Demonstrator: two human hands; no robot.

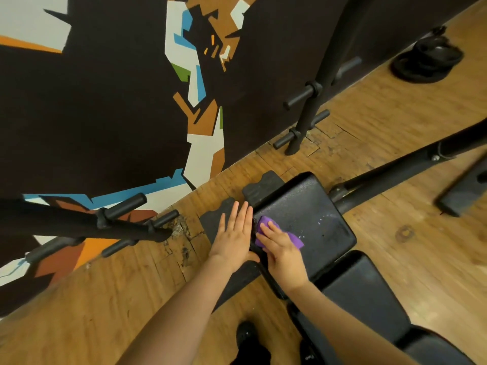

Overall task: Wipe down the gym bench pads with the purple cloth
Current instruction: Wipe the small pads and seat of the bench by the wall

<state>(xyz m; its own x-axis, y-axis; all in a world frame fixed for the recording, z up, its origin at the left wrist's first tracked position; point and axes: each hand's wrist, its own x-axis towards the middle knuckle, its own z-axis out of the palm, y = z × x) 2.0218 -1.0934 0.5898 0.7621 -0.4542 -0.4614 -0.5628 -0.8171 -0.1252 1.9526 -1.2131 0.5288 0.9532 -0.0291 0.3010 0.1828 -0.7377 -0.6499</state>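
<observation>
- The purple cloth [279, 234] is lying bunched on the near-left part of the bench [340, 262], on its upper black pad [303, 217], and we are covering most of it with our right hand [283, 255].
- We are pressing the right hand flat on the cloth, its fingers [268, 237] lying straight and close together, with purple showing beyond the fingertips and past the thumb side.
- We are holding our left hand [235, 237] open just beside the right one, its fingers [241, 216] lying straight and slightly spread; we cannot tell whether it is touching the pad's left edge or the black foot piece [216, 217] below it.
- The upper pad is showing pale speckles to the right of the cloth.
- A second black pad [361, 291] is sitting just below the first, running toward the lower right.
- The bench frame [382, 177] is reaching away to the right across the wooden floor [421, 233].
- A black rack post with pegs [308, 111] is standing by the painted wall [105, 101], and a stack of weight plates [428, 60] is resting on the floor at upper right.
- Our dark shoes [247, 335] are showing at the bottom edge.
</observation>
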